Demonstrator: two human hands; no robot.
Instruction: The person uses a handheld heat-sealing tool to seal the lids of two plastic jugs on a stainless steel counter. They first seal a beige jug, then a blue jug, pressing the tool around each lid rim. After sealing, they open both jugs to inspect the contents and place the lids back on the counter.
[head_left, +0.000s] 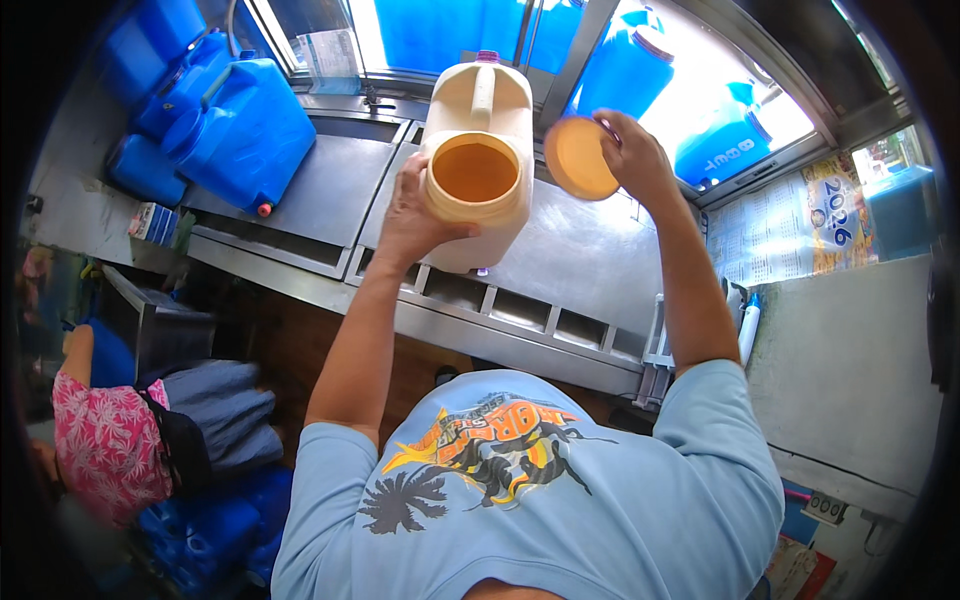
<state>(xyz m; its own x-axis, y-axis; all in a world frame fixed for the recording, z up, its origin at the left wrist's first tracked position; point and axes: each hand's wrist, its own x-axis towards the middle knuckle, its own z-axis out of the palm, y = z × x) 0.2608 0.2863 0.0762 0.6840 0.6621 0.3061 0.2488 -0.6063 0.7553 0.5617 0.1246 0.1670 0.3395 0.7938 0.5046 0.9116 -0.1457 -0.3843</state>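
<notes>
A cream plastic water jug point(500, 110) rests on the metal counter in front of me, its wide round mouth uncovered and facing up toward me. The inside looks orange-brown; whether anything is in it I cannot tell. My left hand point(410, 215) is wrapped round the left side of the mouth's rim, the thumb pressing below it. To the right of the jug, my right hand point(632, 155) pinches the edge of a round orange-yellow lid point(578, 158), held apart from the mouth and slightly blurred. A small purple cap point(488, 57) sits at the jug's far end.
Several blue jugs point(250, 130) stand on the counter's left end. Beyond the window frame are more blue containers point(625, 70). The steel counter point(590, 250) has slots along its near edge. At the lower left, a person in a pink patterned top point(105, 440) is near more blue jugs.
</notes>
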